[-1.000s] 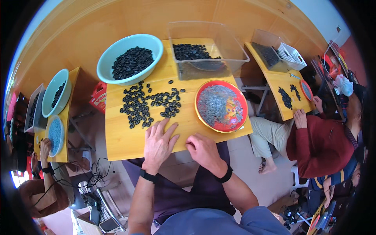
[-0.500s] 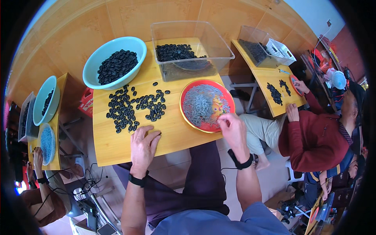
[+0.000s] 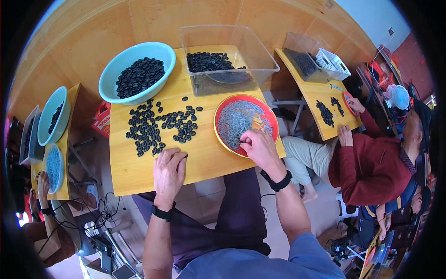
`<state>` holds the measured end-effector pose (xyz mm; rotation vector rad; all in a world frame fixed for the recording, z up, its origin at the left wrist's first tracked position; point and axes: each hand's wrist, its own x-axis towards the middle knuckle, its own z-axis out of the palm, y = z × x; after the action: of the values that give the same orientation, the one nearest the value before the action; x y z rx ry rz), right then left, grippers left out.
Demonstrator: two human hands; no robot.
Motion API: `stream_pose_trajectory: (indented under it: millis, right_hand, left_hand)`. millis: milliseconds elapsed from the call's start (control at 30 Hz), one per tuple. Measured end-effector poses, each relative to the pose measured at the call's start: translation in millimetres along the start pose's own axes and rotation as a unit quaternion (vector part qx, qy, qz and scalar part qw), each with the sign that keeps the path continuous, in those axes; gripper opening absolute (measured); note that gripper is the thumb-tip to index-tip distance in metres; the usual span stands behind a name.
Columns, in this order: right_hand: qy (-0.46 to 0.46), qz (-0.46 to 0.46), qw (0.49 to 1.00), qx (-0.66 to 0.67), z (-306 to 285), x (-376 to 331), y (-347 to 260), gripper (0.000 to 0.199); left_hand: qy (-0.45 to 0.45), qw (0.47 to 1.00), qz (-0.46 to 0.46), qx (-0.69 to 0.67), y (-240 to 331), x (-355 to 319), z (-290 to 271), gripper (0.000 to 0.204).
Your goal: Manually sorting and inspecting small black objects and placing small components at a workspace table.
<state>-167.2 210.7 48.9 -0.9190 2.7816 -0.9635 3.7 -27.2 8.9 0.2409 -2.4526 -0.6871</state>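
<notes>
My left hand [image 3: 168,173] rests palm down on the wooden table [image 3: 204,158], fingers closed around a small black piece near its front edge. Just beyond it lies a loose heap of black oval pieces [image 3: 155,126]. My right hand [image 3: 261,149] reaches into the red plate [image 3: 223,139] of thin grey metal bits [image 3: 239,120], fingertips pinching among them at its near rim. Both wrists carry black bands.
A turquoise bowl [image 3: 121,95] of black pieces and a clear plastic bin [image 3: 260,69] with more stand at the back. A person in a red top [image 3: 371,162] works at the right table; another hand [image 3: 42,181] shows at the left table.
My right hand has moved from the table's front edge, beside the left hand, up to the red plate. The left hand has stayed at the front edge.
</notes>
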Motion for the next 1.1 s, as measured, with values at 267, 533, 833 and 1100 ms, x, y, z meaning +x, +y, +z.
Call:
stream_pose_trajectory:
  millis: [267, 533, 833, 1100]
  right_hand:
    - [0.004, 0.003, 1.0, -0.016, -4, -1, 9, 0.006]
    - [0.021, 0.034, 0.997, 0.064, -12, -9, 13, 0.008]
    - [0.037, -0.045, 0.989, 0.136, 0, -31, -37, 0.006]
    - [-0.042, -0.077, 0.98, 0.176, 66, -25, -65, 0.007]
  left_hand:
    - [0.003, 1.0, -0.007, -0.012, -2, -1, 3, 0.013]
    - [-0.009, 1.0, -0.008, -0.005, -4, -1, 0, 0.016]
    - [0.012, 0.999, -0.039, -0.013, -5, -2, 6, 0.023]
    - [-0.014, 0.998, -0.054, -0.022, -7, 2, 1, 0.023]
